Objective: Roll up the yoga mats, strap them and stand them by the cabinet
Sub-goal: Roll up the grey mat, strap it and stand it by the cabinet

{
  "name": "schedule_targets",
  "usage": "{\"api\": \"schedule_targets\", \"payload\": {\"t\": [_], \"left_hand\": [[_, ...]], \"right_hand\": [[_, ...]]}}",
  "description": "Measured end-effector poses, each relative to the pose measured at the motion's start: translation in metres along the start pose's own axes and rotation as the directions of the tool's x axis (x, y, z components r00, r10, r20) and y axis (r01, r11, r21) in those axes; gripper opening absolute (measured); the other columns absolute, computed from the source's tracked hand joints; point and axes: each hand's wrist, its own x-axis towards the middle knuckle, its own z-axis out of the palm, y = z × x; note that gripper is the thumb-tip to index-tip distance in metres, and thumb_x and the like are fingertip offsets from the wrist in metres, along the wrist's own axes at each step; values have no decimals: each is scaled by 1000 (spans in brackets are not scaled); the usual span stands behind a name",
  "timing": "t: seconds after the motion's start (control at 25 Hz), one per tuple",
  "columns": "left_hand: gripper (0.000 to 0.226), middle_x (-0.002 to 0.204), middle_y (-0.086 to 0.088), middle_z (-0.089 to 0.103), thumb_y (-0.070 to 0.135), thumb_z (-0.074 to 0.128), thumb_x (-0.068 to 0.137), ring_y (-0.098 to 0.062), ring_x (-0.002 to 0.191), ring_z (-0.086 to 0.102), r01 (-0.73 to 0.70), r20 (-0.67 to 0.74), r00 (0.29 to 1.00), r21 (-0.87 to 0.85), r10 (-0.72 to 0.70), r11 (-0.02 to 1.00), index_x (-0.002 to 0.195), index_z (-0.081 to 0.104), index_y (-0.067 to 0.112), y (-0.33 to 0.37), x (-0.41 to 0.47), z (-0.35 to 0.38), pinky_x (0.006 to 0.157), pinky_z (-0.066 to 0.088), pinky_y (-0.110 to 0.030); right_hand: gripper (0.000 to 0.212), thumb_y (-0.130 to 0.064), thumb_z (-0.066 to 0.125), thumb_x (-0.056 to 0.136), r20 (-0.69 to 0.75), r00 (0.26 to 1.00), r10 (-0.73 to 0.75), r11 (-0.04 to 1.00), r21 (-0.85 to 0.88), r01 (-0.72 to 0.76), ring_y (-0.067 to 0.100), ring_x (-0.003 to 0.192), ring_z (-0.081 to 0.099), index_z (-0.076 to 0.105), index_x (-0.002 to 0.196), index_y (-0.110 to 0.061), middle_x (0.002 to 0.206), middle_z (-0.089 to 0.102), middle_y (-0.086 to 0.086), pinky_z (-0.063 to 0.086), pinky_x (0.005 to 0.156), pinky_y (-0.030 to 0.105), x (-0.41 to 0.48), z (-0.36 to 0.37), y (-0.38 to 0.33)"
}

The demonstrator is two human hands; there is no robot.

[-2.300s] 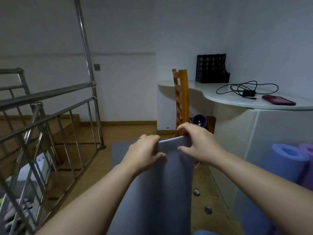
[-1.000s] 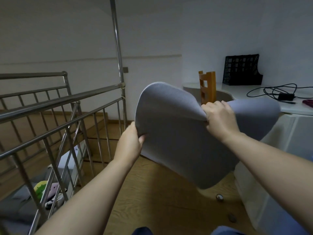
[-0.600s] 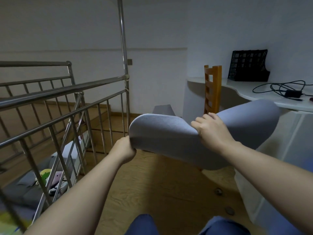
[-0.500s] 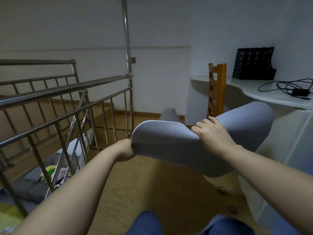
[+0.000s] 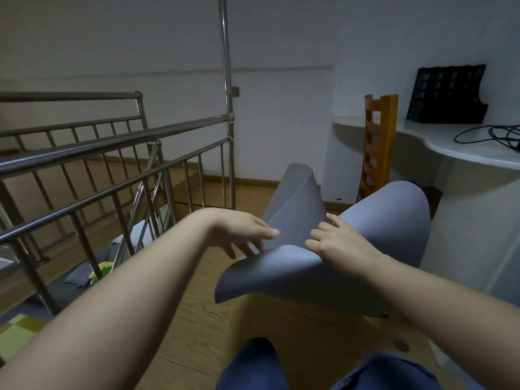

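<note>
The grey-blue foam yoga mat [image 5: 284,273] is up in the air in front of you, above the wooden floor [image 5: 225,319]. It is loose, with one big loop bending toward 2 o'clock and one free corner standing up at 12 o'clock. Your right hand [image 5: 337,246] pinches it at the fold with curled fingers. Your left hand [image 5: 239,232], at 9 o'clock of the mat, has its fingers spread at the edge and grips nothing.

I judge this mat is not yet rolled, and no strap is visible. Rolling, strapping and standing it by the white cabinet [image 5: 472,235] at 3 o'clock are all left. The steel railing [image 5: 118,142] is at 10 o'clock.
</note>
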Motion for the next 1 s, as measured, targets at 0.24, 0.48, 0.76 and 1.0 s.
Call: {"api": "schedule_targets", "payload": {"t": [0.24,0.48,0.76,1.0], "left_hand": [[42,108,-6,61,43,54,93,-23,94,59,79,-288,944,673,162,735,122,52,13,32,36,83,71,45,-32],[21,96,-6,60,27,50,88,-23,83,55,-48,-365,907,407,210,912,106,57,18,12,43,83,66,43,-31],[23,97,-8,63,28,51,86,-24,89,59,-38,-214,974,148,70,988,100,64,14,2,38,63,71,43,-32],[30,105,-8,66,32,57,82,-24,96,63,10,-175,984,90,6,996,107,67,18,0,13,35,89,51,-40]], "right_hand": [[31,-11,55,93,12,1000,-13,999,39,12,23,116,46,54,122,-18,117,56,4,12,117,46,5,0,-9],[75,-41,72,78,188,953,237,923,264,-281,19,133,34,31,140,-30,142,40,-5,17,116,45,-27,21,16],[28,-23,63,86,108,914,391,899,165,-405,19,114,48,50,110,-29,113,59,-5,18,114,51,-37,30,30],[19,-15,61,89,-118,911,396,915,135,-381,21,110,52,59,105,-24,108,63,-1,11,115,50,-17,8,27]]}}
